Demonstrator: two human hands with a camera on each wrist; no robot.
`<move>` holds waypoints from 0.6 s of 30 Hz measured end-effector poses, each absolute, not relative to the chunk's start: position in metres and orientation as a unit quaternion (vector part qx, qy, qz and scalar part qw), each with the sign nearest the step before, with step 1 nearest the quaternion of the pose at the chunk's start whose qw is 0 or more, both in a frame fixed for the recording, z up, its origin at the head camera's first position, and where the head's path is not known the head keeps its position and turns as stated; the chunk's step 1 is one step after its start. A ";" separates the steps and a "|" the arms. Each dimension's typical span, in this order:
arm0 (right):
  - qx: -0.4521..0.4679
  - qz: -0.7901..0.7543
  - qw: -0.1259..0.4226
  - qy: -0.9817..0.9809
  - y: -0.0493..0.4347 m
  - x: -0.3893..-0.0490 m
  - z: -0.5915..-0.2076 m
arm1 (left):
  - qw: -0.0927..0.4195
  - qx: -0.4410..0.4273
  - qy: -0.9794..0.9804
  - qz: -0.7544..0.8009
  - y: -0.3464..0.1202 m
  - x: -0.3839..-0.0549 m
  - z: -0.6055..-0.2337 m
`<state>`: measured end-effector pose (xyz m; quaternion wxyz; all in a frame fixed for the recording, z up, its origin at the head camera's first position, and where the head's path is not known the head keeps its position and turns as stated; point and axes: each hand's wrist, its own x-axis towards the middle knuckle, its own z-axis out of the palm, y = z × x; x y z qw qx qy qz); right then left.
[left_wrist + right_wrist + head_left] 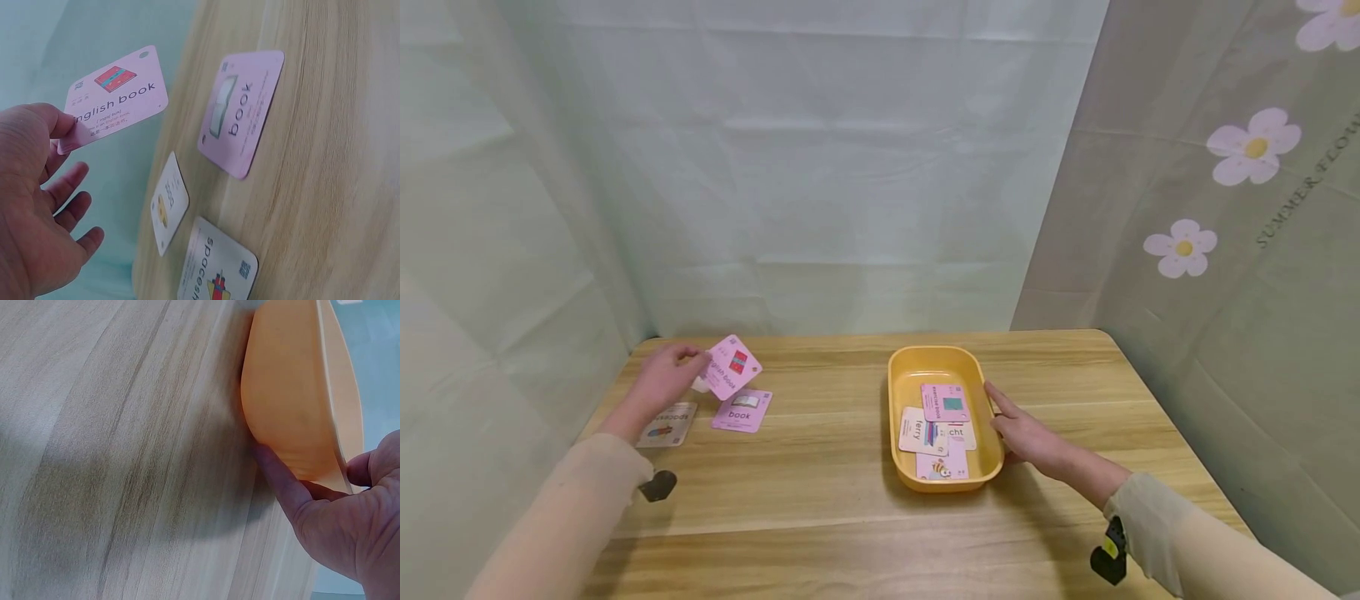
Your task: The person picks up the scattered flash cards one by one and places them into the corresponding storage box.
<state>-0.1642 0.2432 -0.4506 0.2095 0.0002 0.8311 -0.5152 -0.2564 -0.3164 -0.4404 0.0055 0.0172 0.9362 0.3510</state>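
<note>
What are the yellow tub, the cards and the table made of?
Tub: probably smooth plastic; thin, even-coloured walls. Cards: likely smooth cardboard; the held one looks thin, flat. Table: smooth wood or wood-look laminate; grain shows, can't tell which.

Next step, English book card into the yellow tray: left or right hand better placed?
Left, most likely: the left hand pinches the English book card. The right hand grips the side of the yellow tray, away from that card, so would likely need freeing first.
</note>
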 end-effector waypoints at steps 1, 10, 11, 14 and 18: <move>0.001 -0.516 0.210 0.830 0.243 -0.164 -0.450 | 0.007 0.019 0.936 0.352 -0.315 -0.256 -0.439; 0.007 -0.521 0.211 0.827 0.243 -0.165 -0.449 | 0.005 0.040 0.932 0.360 -0.294 -0.253 -0.427; 0.007 -0.522 0.212 0.826 0.243 -0.165 -0.449 | 0.005 0.042 0.932 0.360 -0.291 -0.253 -0.426; 0.009 -0.528 0.216 0.821 0.244 -0.165 -0.449 | -0.001 0.053 0.932 0.357 -0.284 -0.251 -0.423; 0.016 -0.541 0.219 0.812 0.245 -0.165 -0.447 | -0.004 0.067 0.934 0.352 -0.275 -0.247 -0.419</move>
